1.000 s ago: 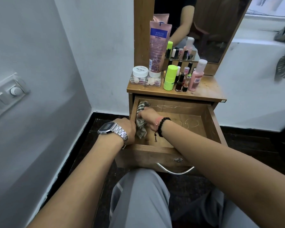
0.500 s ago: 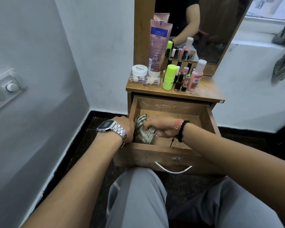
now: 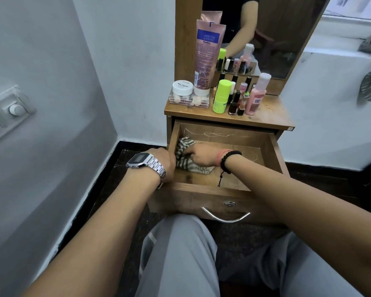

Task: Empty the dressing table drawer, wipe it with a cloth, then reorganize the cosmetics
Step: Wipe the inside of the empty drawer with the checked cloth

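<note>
The drawer (image 3: 221, 196) stood pulled out of the dressing table (image 3: 272, 116), and the right hand (image 3: 201, 154) was closed on a bunched striped cloth (image 3: 185, 162), pressing it to the drawer floor against the left wall, near the back left corner. The left hand (image 3: 164, 161) gripped the drawer's left edge, its fingers hidden over the wall. The cosmetics (image 3: 221, 97) stood clustered on the tabletop along its back edge, before the mirror (image 3: 272, 35).
</note>
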